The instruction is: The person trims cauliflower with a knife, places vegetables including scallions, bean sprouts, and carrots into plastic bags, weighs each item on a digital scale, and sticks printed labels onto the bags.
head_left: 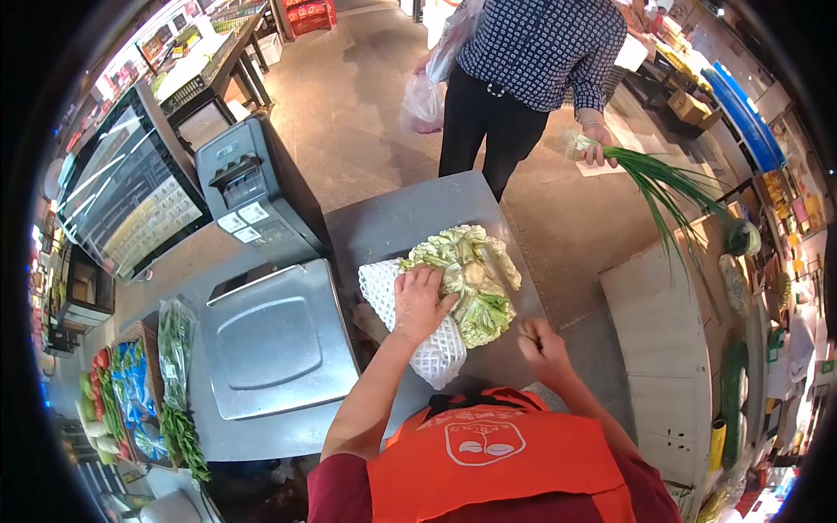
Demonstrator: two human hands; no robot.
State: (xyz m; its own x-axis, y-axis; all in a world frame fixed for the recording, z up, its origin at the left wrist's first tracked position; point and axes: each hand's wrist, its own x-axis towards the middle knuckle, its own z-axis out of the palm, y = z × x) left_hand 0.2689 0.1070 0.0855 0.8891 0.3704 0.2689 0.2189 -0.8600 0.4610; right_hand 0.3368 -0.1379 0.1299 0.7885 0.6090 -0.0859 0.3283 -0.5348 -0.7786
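Note:
A cauliflower (pixel 472 272) lies on the grey counter with its cut stem and pale green leaves facing up. White foam netting (pixel 436 357) is bunched under and beside its left side. My left hand (pixel 420 303) presses down on the leaves and netting, fingers spread. To the right of the cauliflower, my right hand (pixel 542 347) is closed round what looks like a knife handle (pixel 530 334). A faint greyish streak over the cauliflower's right side may be its blade, blurred by motion.
Left of the cauliflower are a weighing scale (pixel 270 340), a printer-like machine (pixel 253 179) and a screen (pixel 131 187). Bagged greens (pixel 176 353) lie beyond the scale. Across the counter (pixel 375 218) stands a person (pixel 532 61) holding green onions (pixel 663 179) and plastic bags.

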